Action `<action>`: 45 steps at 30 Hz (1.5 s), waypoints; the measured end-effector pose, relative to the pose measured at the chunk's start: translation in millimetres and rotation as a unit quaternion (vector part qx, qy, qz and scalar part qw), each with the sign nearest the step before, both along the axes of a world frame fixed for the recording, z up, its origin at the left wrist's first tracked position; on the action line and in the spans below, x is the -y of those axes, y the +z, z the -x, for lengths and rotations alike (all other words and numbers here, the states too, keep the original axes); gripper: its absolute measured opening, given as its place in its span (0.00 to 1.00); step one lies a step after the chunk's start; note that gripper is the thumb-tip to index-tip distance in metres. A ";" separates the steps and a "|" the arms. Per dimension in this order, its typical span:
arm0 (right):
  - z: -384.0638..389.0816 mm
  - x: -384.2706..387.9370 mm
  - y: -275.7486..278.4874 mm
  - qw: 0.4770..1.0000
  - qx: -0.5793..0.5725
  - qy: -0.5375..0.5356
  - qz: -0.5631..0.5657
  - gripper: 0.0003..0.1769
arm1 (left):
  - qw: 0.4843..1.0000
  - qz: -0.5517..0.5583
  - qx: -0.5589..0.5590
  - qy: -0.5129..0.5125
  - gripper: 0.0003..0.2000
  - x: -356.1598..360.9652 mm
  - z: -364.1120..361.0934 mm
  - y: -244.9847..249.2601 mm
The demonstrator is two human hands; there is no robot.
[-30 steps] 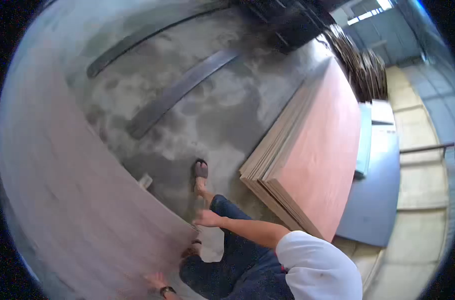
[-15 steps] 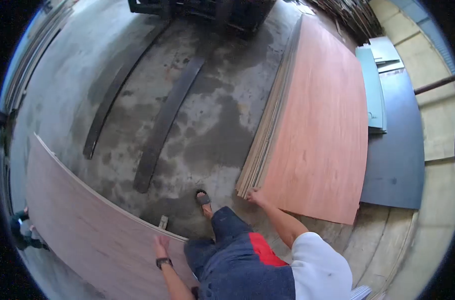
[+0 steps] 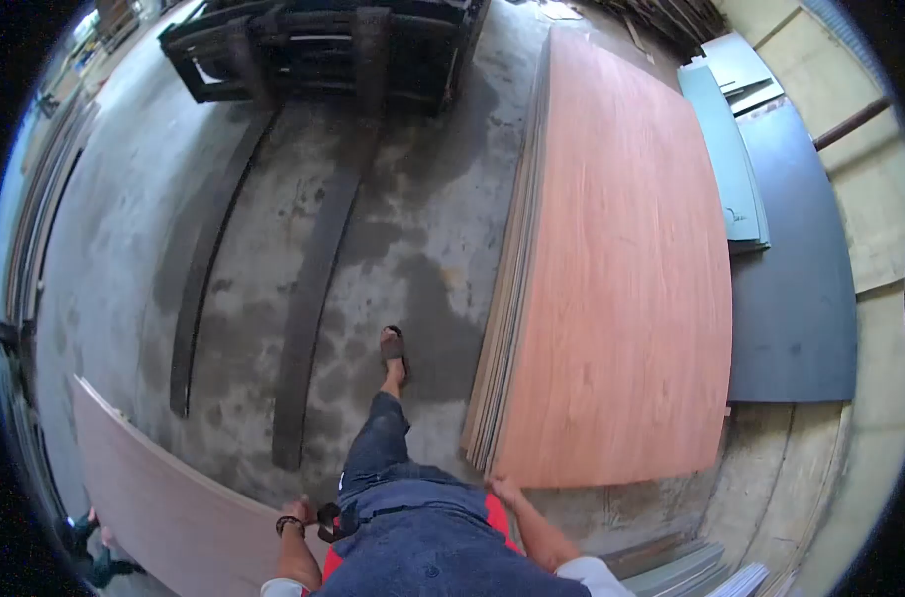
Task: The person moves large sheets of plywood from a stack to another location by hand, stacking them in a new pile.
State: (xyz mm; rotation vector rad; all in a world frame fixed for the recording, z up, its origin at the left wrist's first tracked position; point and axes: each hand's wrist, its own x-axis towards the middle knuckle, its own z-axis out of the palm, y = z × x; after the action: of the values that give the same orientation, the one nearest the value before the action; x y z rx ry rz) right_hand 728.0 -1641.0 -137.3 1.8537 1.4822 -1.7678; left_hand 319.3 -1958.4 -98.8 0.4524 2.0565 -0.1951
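Touching sheet [image 3: 174, 507] edge w/ L hand [image 3: 295, 510]; R hand [image 3: 505, 489] at stack [image 3: 621, 298] corner.

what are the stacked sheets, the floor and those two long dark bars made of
Stacked sheets: likely plywood, matt reddish face with faint grain; thin pale layers show along the edge.
Floor: bare concrete, grey, dull, blotched with darker patches.
Long dark bars: probably steel, flat, black, unshiny, though the look leaves it open.

Left hand [image 3: 295, 512] on loose sheet [image 3: 164, 512], right hand [image 3: 505, 490] at stack [image 3: 621, 279]
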 end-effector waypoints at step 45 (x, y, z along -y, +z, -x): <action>390.6 -882.0 53.5 0.893 0.071 -0.385 -0.221 0.15 | 0.875 -0.336 0.342 -0.071 0.10 -1490.0 305.9 59.1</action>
State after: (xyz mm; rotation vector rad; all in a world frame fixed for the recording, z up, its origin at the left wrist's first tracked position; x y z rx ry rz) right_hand 337.3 -759.1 -83.8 3.0577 1.2462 -1.5518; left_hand 13.4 -468.4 -39.6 0.9435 1.3316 0.5525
